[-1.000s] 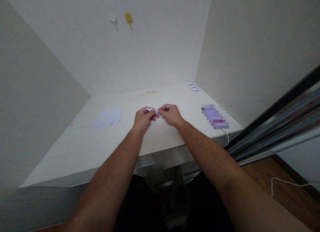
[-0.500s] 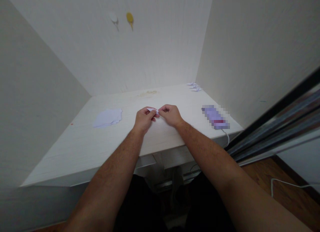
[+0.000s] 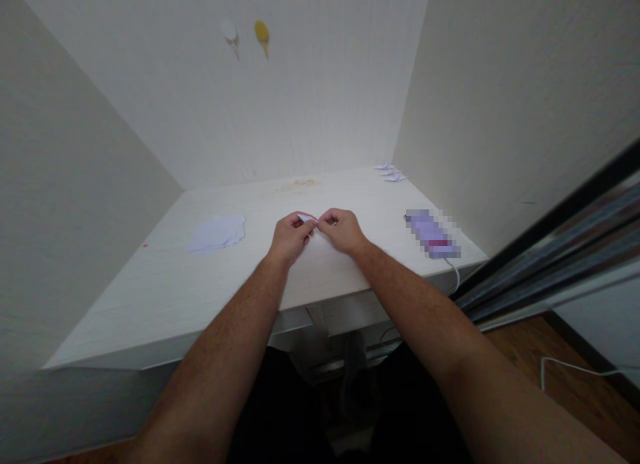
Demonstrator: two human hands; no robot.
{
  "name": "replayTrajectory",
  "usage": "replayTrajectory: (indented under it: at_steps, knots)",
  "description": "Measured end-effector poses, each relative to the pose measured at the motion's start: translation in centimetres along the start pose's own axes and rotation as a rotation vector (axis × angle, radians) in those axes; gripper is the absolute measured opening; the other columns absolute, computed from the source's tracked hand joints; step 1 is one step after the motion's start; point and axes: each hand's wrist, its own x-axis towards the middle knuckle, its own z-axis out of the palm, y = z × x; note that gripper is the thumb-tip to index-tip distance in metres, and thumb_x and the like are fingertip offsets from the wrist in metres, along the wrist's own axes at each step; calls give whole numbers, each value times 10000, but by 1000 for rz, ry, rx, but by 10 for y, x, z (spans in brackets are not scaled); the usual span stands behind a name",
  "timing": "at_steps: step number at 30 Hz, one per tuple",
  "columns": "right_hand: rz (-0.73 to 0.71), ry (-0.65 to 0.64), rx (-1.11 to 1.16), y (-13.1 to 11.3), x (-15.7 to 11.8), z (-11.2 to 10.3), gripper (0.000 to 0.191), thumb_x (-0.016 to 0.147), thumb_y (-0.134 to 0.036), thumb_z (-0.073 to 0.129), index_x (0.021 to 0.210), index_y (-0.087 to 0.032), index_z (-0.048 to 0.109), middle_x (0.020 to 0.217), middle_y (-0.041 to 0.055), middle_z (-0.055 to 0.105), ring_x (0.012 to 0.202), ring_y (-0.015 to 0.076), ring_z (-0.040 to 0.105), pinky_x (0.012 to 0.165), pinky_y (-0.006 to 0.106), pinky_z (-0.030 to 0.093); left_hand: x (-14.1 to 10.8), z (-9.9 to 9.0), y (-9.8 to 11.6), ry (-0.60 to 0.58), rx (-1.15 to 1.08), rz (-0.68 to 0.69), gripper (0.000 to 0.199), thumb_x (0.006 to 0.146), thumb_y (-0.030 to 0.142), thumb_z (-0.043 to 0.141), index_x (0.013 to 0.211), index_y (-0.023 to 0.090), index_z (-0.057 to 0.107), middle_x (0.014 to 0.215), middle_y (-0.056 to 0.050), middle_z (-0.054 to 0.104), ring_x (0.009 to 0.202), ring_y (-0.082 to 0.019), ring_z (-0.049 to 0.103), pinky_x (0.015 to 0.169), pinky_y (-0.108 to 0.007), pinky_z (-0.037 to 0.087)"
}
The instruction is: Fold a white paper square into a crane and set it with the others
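Note:
Between my hands, above the middle of the white desk, is a small folded piece of white paper (image 3: 306, 218). My left hand (image 3: 293, 236) pinches it from the left, thumb on top, and covers much of it. From the right, my right hand (image 3: 341, 228) grips the paper's other end between thumb and fingertips. The fingertips of both hands nearly meet. How the paper is folded there is too small to make out.
A stack of white paper sheets (image 3: 217, 233) lies on the desk (image 3: 165, 297) at the left. Several small folded paper pieces (image 3: 391, 173) sit in the back right corner. A blurred-out phone-like device (image 3: 431, 233) with a white cable (image 3: 456, 272) lies at the right.
The fingertips of both hands have drawn slightly closer on the folded paper, and less of it shows. The camera view has shifted slightly.

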Motion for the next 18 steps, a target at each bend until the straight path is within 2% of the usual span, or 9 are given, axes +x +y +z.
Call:
replayTrajectory:
  at_steps: [11,18]
  knots:
    - [-17,11,-26,-2,-1,0,105,780,-240,642,700,-173,660,677,-10,670,646,113,579,641,243,438,-1,2,3,14,-22,-14,223,592,244,789,755,157,665,529,26,570,446,-73,461,447,-212,314]
    - [-50,-7,-34,-1,-2,1,125,797,-256,638,707,-172,656,672,-14,663,639,108,570,639,239,433,-3,2,6,34,-77,-13,190,568,221,795,684,158,659,497,36,537,431,-65,429,431,-214,273]
